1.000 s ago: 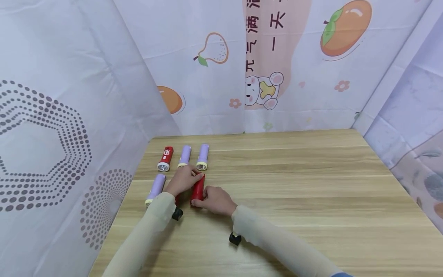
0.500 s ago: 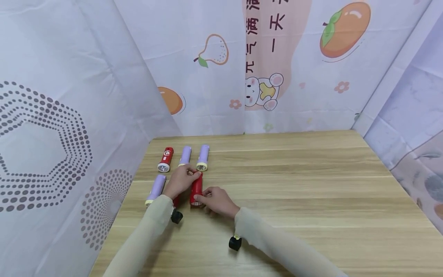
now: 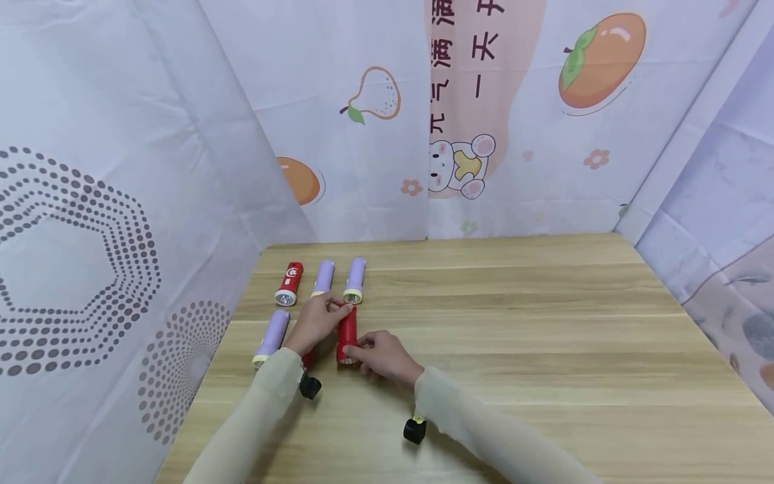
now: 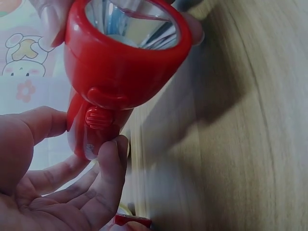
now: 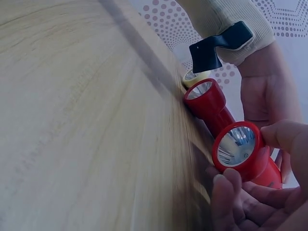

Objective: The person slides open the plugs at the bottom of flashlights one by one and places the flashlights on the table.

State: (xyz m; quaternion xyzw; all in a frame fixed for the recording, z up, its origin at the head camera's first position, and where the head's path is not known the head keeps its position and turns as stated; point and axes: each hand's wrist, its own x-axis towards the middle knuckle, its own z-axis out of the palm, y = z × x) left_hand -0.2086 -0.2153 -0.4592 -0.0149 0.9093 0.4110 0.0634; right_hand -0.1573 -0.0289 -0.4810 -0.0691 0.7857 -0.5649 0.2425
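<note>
In the head view, a red flashlight (image 3: 347,328) lies between my hands, its lens end towards me. My left hand (image 3: 314,324) pinches its tail end; my right hand (image 3: 387,356) holds its head with thumb and fingers. The left wrist view shows the flashlight's switch (image 4: 99,118) facing the camera, with left fingertips (image 4: 113,154) on the narrow body. In the right wrist view, a second red flashlight (image 5: 204,98) lies beside the held one. The left hand and wrist mostly hide that second one in the head view.
Behind the hands lie a red flashlight with a white rim (image 3: 289,284) and two purple flashlights (image 3: 323,275), (image 3: 355,279). Another purple flashlight (image 3: 272,336) lies left of my left hand. The wooden table (image 3: 514,323) extends right, with printed curtains (image 3: 375,161) behind.
The held flashlight has turned slightly, from leaning right at its far end to pointing almost straight away. My right fingers have shifted on its head. The other flashlights stay in place.
</note>
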